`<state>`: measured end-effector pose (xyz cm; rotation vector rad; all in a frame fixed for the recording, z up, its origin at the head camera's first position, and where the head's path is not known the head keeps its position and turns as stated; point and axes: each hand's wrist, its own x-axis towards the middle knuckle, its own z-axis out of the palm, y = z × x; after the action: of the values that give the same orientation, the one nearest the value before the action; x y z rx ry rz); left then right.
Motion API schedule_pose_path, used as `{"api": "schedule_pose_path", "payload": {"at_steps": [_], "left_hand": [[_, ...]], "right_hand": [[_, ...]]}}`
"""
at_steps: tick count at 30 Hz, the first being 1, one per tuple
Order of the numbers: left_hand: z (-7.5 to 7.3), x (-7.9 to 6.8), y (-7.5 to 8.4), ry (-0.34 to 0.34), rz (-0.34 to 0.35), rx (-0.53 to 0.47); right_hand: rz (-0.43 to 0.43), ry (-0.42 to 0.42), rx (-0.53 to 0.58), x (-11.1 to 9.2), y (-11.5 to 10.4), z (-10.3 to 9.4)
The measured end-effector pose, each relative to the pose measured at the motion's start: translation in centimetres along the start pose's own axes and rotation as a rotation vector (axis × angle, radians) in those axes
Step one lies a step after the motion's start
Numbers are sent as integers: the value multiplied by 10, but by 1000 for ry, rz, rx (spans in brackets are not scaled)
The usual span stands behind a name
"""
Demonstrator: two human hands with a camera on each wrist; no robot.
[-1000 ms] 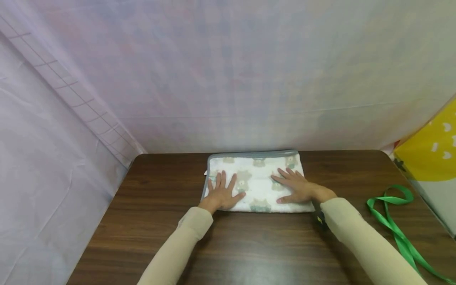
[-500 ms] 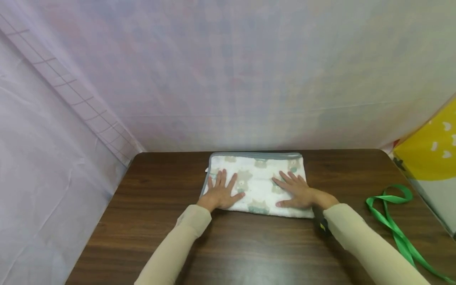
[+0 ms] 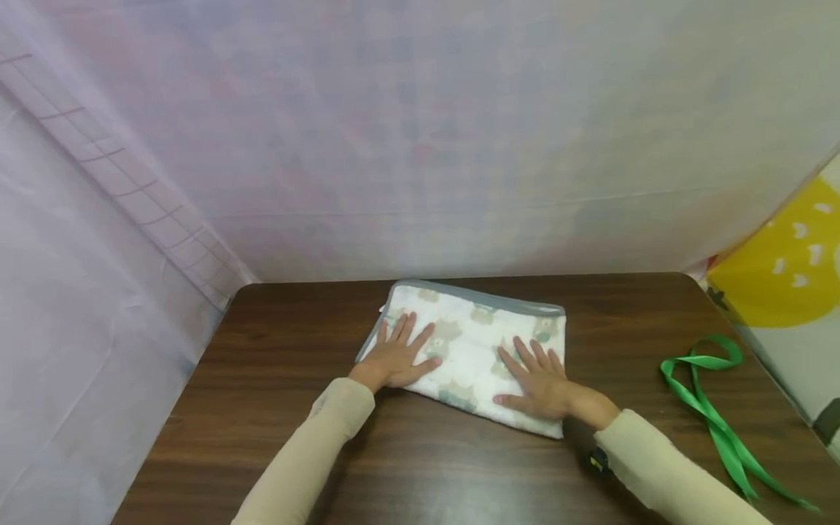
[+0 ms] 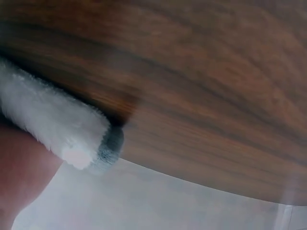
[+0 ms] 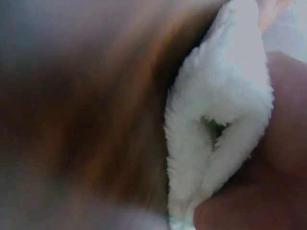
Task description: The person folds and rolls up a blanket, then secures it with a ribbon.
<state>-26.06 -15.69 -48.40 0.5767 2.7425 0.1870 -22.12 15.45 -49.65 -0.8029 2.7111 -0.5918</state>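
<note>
A folded fluffy white towel with a bear print and grey trim lies on the brown wooden table, near its far edge. Fingers spread, my left hand rests on the towel's left part. On its lower right part lies my right hand, also with fingers spread. The left wrist view catches a thick fluffy edge of the towel beside part of the hand. In the right wrist view, folded layers of the towel show a small gap between them. The palms' undersides are hidden.
A loose green ribbon lies twisted on the right side of the table. Pale patterned sheeting hangs behind the table, with more white sheeting at the left. A yellow printed shape shows at the right.
The towel has turned clockwise; its right end has come nearer to me along with my right hand. My left hand has shifted slightly left. The head view has also shifted a little.
</note>
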Motion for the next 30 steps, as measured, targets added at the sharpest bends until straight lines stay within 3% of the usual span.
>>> {"api": "schedule_pose_path", "payload": {"at_steps": [11, 17, 22, 30], "left_hand": [[-3, -7, -18, 50, 100, 56], [-3, -8, -16, 86, 119, 13], [0, -11, -7, 126, 94, 3], [3, -21, 25, 230, 24, -22]], "right_hand": [[188, -13, -130, -27, -75, 12], [237, 15, -193, -33, -90, 20], [148, 30, -159, -32, -80, 9], [-173, -83, -91, -17, -36, -20]]}}
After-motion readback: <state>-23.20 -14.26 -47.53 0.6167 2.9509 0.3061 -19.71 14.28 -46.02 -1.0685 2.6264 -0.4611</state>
